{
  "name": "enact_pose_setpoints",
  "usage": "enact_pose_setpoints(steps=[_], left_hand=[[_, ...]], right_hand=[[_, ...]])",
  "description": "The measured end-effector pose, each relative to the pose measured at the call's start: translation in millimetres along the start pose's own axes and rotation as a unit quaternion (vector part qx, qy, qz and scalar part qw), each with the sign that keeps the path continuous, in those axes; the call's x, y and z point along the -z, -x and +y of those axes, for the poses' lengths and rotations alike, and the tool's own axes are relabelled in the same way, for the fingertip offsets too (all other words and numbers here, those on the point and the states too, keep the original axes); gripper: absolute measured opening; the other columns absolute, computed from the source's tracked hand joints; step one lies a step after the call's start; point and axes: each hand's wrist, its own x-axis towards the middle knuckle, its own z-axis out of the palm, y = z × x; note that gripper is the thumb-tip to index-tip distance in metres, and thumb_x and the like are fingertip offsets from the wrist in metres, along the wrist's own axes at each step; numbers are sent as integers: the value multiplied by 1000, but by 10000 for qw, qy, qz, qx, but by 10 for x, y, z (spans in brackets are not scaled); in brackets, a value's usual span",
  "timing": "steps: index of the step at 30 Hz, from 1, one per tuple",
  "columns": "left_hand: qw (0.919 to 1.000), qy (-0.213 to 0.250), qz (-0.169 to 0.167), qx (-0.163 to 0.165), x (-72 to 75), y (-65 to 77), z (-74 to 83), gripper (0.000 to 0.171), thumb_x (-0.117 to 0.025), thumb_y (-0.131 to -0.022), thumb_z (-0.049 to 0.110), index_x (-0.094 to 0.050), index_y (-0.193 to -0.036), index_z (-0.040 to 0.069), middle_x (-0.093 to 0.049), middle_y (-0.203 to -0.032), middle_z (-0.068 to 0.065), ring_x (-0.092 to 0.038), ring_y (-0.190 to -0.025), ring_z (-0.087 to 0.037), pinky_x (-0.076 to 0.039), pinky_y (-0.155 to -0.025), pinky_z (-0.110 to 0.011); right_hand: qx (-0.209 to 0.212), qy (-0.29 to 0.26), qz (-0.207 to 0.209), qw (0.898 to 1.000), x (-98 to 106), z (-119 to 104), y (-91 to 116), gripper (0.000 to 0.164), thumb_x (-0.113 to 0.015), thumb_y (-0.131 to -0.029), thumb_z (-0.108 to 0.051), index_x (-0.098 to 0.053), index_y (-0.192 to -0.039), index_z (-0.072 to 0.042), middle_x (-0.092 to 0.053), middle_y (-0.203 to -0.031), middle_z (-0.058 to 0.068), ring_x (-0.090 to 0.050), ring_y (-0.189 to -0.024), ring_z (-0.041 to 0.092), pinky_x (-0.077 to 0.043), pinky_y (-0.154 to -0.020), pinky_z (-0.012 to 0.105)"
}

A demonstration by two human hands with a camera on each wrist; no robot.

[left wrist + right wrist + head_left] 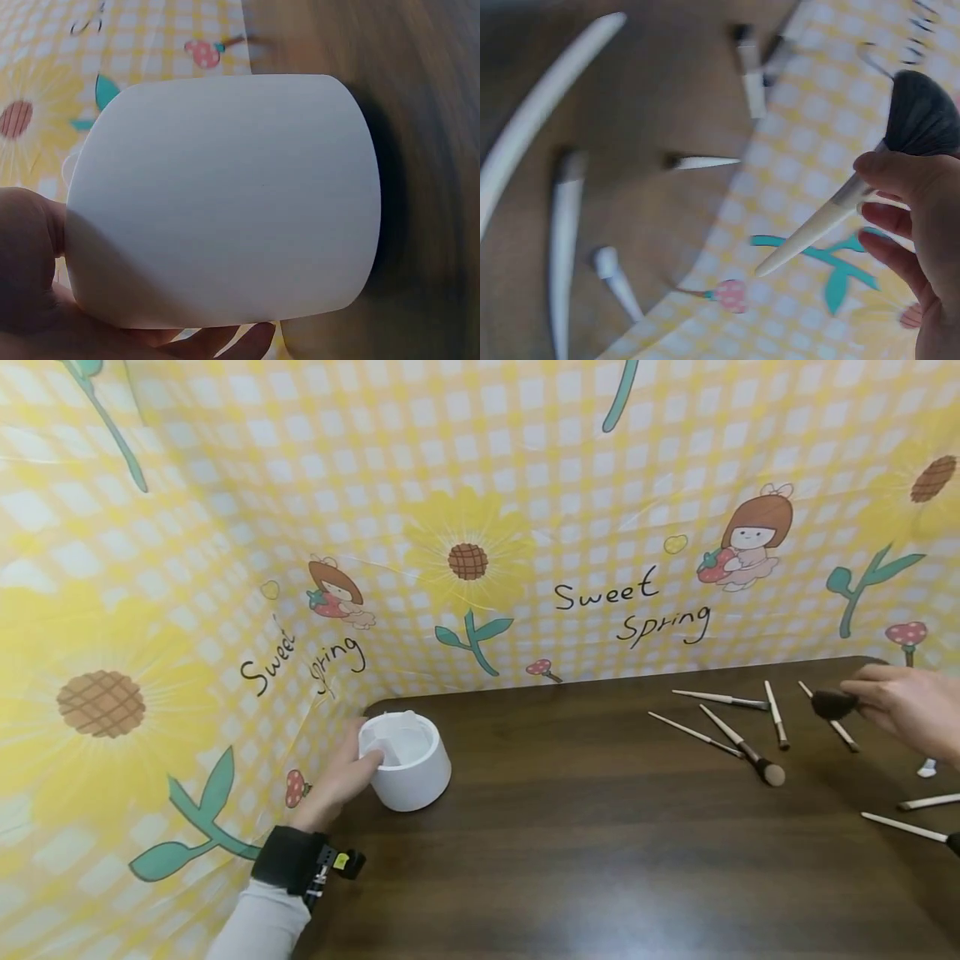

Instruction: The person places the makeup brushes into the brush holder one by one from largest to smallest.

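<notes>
At the left of the dark brown tabletop (540, 810), a round white container (412, 787) was gripped by the left hand (347, 778); well rightward, a black-bristled, pale-handled brush (847, 193) was pinched in the right hand (911, 703), bristles (834, 704) leftward.

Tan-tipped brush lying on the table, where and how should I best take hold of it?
Probably best to pinch the tan-tipped brush midway along its slim pale handle, from above, finger and thumb on its long sides. It lies flat, bristles toward you; a thinner brush ends close below the handle, so gripping lower might catch it.
</notes>
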Motion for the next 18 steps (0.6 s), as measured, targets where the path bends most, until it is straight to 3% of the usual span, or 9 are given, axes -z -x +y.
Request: enact_pose_setpoints(steps=[1,3,4,6,7,9,12,14,18], left_hand=[[10000,-20,-45,-19,-49,-17,34,63,-44,-93,9,-11,-145,2,-24,-143,-24,-23,-127,-33,-21,-104,-56],[9999,-34,-142,-68,-145,-62,95,65,-44,-92,10,-7,-146,2,-21,-145,-24,-22,-128,-33,-21,-104,-56],[9998,-30,-188,-99,-195,-86,130,66,-44,-92,10,-6,-146,2,-20,-146,-24,-21,-129,-33,-22,-104,-56],[9995,-8,-276,-161,-297,-138,191,66,-44,-92,11,-7,-146,4,-21,-146,-23,-23,-129,-32,-24,-103,-55],[9992,17,-328,-220,-348,-163,223,66,-44,-92,10,-7,-146,4,-23,-145,-23,-25,-129,-32,-26,-102,-55],[9988,-4,-407,-268,-456,-202,293,66,-44,-91,12,-9,-146,6,-25,-144,-22,-27,-128,-31,-27,-102,-55],[9977,21,-554,-384,-628,-252,402,66,-45,-90,12,-11,-146,7,-29,-143,-21,-31,-126,-30,-30,-101,-53],[9967,16,-652,-481,-748,-280,485,66,-46,-90,12,-12,-146,7,-30,-143,-20,-32,-126,-29,-31,-100,-53],[9931,-24,-878,-777,-1005,-346,641,64,-47,-89,11,-16,-145,6,-32,-142,-20,-33,-125,-28,-32,-100,-52]], right_hand=[[49,-26,258,9997,36,-4,-33,24,-73,-76,-13,-65,-85,8,-59,-78,17,-56,-55,30,-48,-46,44],[-23,-49,596,9982,114,-37,-105,46,-53,-94,-36,-64,-85,8,-59,-78,19,-56,-54,31,-46,-44,45],[-37,-61,792,9968,148,-54,-139,61,-40,-97,-47,-64,-84,8,-58,-77,19,-55,-53,31,-46,-43,45],[-108,-87,1104,9938,210,-107,-204,86,-14,-93,-63,-64,-84,6,-59,-75,17,-56,-52,31,-45,-42,46],[-179,-98,1213,9924,235,-140,-232,86,-16,-93,-64,-65,-84,6,-59,-75,17,-55,-51,30,-44,-41,46],[-306,-206,1329,9904,290,-206,-281,62,-46,-92,-54,-66,-87,5,-61,-76,18,-57,-53,31,-45,-43,48],[-562,-334,1502,9865,369,-292,-343,32,-78,-72,-22,-67,-85,5,-63,-75,18,-59,-55,30,-48,-46,45],[-804,-434,1661,9819,431,-340,-388,28,-81,-56,-3,-67,-79,3,-64,-71,17,-59,-56,23,-49,-47,35],[-1397,-840,2092,9642,530,-448,-488,23,-83,-60,-8,-70,-78,-2,-67,-68,12,-51,-61,-10,-40,-50,10]])
